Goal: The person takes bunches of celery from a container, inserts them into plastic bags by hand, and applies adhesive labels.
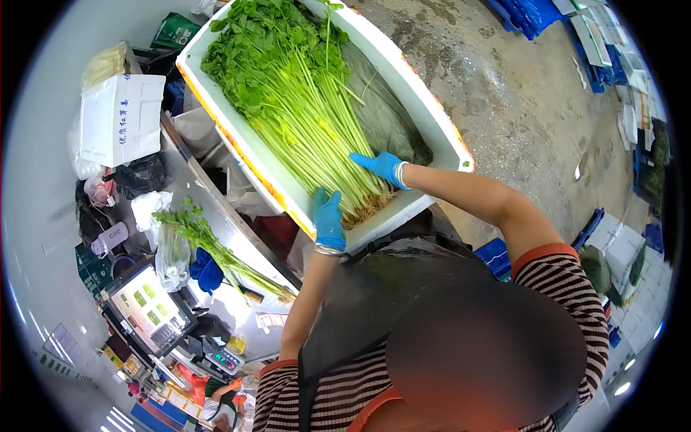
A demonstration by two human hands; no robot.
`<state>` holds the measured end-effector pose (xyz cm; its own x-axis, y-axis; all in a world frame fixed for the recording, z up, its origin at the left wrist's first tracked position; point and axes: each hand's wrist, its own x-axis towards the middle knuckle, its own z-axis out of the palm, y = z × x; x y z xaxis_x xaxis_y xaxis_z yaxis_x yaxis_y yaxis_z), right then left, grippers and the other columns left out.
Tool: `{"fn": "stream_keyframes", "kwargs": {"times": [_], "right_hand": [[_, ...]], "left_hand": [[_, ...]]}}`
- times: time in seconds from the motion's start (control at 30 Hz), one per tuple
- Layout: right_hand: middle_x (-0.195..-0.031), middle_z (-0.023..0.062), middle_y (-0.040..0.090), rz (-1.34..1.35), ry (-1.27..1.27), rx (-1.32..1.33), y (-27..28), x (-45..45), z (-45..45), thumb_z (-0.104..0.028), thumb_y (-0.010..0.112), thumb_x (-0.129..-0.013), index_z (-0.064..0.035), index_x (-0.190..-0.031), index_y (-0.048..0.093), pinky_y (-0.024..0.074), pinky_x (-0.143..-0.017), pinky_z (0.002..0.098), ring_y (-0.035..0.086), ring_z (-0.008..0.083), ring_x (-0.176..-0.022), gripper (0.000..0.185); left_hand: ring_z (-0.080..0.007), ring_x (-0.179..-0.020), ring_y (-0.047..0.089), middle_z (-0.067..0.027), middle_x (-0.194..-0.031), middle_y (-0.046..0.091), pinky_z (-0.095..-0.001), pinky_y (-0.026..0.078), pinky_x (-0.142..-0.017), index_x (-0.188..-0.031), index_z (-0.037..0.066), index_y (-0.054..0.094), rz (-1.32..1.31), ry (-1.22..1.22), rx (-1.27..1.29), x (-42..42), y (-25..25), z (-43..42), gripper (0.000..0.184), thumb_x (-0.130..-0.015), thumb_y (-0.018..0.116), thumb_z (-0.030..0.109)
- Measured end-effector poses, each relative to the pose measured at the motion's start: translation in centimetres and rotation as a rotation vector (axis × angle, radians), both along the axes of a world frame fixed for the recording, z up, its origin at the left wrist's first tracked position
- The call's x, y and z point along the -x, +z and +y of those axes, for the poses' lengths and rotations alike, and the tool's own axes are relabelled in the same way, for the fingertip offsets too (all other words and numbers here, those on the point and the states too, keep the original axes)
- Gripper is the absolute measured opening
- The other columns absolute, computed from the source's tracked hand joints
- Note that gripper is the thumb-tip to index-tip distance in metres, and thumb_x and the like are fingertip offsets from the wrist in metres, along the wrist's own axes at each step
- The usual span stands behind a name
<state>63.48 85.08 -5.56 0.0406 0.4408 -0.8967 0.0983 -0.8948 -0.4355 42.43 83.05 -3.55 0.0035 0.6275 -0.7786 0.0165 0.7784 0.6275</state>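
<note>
A large bundle of leafy celery (306,122) with long pale-green stems and brown roots lies in a white foam box (432,122). My left hand (329,222), in a blue glove, rests at the left side of the stems near the root end, thumb and fingers apart. Across the bundle, my right hand (381,168), also blue-gloved, lies on the right edge of the stems with its fingers stretched out. Dark plastic sheeting (389,108) fills the box's right side, beside the celery.
On the metal table (230,317) at left lie a smaller celery bunch (237,259), a blue cloth (206,270), a lit touchscreen (150,306) and a digital display (226,358). A closed white foam box (122,119) stands farther back. Another person (219,407) is at lower left.
</note>
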Motion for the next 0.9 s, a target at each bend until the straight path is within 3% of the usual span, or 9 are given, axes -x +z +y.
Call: {"fn": "stream_keyframes", "kwargs": {"times": [0.07,0.17,0.27,0.47,0.57,0.67,0.73,0.77,0.9], "right_hand": [[-0.133,0.0310,0.049,0.053,0.110,-0.016,0.7,0.1,0.2,-0.078,0.064,-0.067,0.0136,-0.133,0.045,0.0429,-0.100,0.0401,0.050,0.0383,-0.124,0.114],[-0.133,0.0271,0.051,0.067,0.269,-0.061,1.6,0.1,0.5,-0.077,0.064,-0.067,0.0079,-0.132,0.050,0.0429,-0.101,0.0396,0.052,0.0356,-0.123,0.108],[-0.129,0.0199,0.058,0.137,0.190,-0.173,1.2,1.1,0.4,-0.069,0.071,-0.067,-0.0010,-0.131,0.056,0.0450,-0.098,0.0379,0.058,0.0292,-0.116,0.095],[-0.125,0.0151,0.061,0.245,0.125,-0.183,1.1,1.0,0.2,-0.047,0.078,-0.075,-0.0028,-0.129,0.058,0.0441,-0.098,0.0337,0.058,0.0238,-0.112,0.073],[-0.121,0.0121,0.063,0.339,0.132,-0.107,2.7,0.5,0.6,-0.047,0.082,-0.071,-0.0009,-0.127,0.059,0.0466,-0.093,0.0324,0.060,0.0217,-0.107,0.076],[-0.116,0.0100,0.066,0.372,0.018,0.129,6.0,1.1,1.2,-0.045,0.083,-0.069,-0.0012,-0.125,0.060,0.0481,-0.090,0.0310,0.061,0.0189,-0.103,0.074],[-0.112,0.0091,0.067,0.262,0.166,-0.188,6.2,2.0,0.7,-0.046,0.084,-0.068,-0.0063,-0.125,0.062,0.0494,-0.088,0.0334,0.061,0.0185,-0.100,0.073],[-0.086,0.0023,0.067,0.160,0.138,-0.255,6.1,2.1,0.2,-0.050,0.082,-0.067,-0.0106,-0.118,0.066,0.0492,-0.060,0.0305,0.057,0.0133,-0.069,0.066],[-0.096,0.0115,0.069,0.105,0.196,-0.199,6.5,1.3,0.3,-0.062,0.079,-0.064,-0.0027,-0.116,0.066,0.0506,-0.076,0.0351,0.061,0.0198,-0.084,0.080]], "left_hand": [[-0.0211,-0.117,0.049,-0.0139,-0.141,0.044,-0.0311,0.040,-0.097,-0.143,-0.003,0.036,0.053,0.017,-0.056,-0.1,-0.7,-0.3,0.064,-0.087,0.064,0.012],[-0.0250,-0.126,0.044,-0.0163,-0.144,0.042,-0.0338,0.036,-0.104,-0.143,-0.004,0.036,0.009,0.056,0.049,-1.5,3.1,0.8,0.065,-0.087,0.065,0.013],[-0.0258,-0.124,0.046,-0.0158,-0.139,0.046,-0.0342,0.037,-0.104,-0.141,-0.004,0.038,0.025,0.050,-0.009,-0.4,0.1,0.6,0.063,-0.087,0.065,0.013],[-0.0246,-0.118,0.050,-0.0164,-0.133,0.049,-0.0336,0.041,-0.100,-0.137,-0.003,0.043,0.251,-0.177,-0.524,-1.3,0.2,0.5,0.055,-0.089,0.064,0.012],[-0.0218,-0.115,0.052,-0.0157,-0.131,0.051,-0.0332,0.042,-0.098,-0.135,-0.003,0.045,0.166,-0.108,-0.419,-2.1,2.3,1.8,0.052,-0.089,0.064,0.011],[-0.0131,-0.090,0.055,-0.0058,-0.109,0.057,-0.0276,0.046,-0.076,-0.128,0.004,0.051,-0.004,-0.110,-0.269,-0.3,-0.9,2.4,0.041,-0.090,0.062,0.015],[-0.0097,-0.080,0.053,-0.0017,-0.101,0.056,-0.0256,0.043,-0.064,-0.127,0.009,0.051,-0.099,-0.208,-0.177,0.2,-2.0,3.8,0.039,-0.091,0.060,0.022],[-0.0083,-0.075,0.051,-0.0003,-0.096,0.055,-0.0246,0.040,-0.059,-0.126,0.011,0.051,-0.102,-0.280,-0.187,0.5,-2.5,4.3,0.038,-0.091,0.059,0.025],[-0.0119,-0.082,0.052,-0.0005,-0.103,0.055,-0.0301,0.043,-0.067,-0.131,0.014,0.047,-0.147,-0.150,-0.001,-1.1,1.5,5.4,0.048,-0.091,0.061,0.036]]}}
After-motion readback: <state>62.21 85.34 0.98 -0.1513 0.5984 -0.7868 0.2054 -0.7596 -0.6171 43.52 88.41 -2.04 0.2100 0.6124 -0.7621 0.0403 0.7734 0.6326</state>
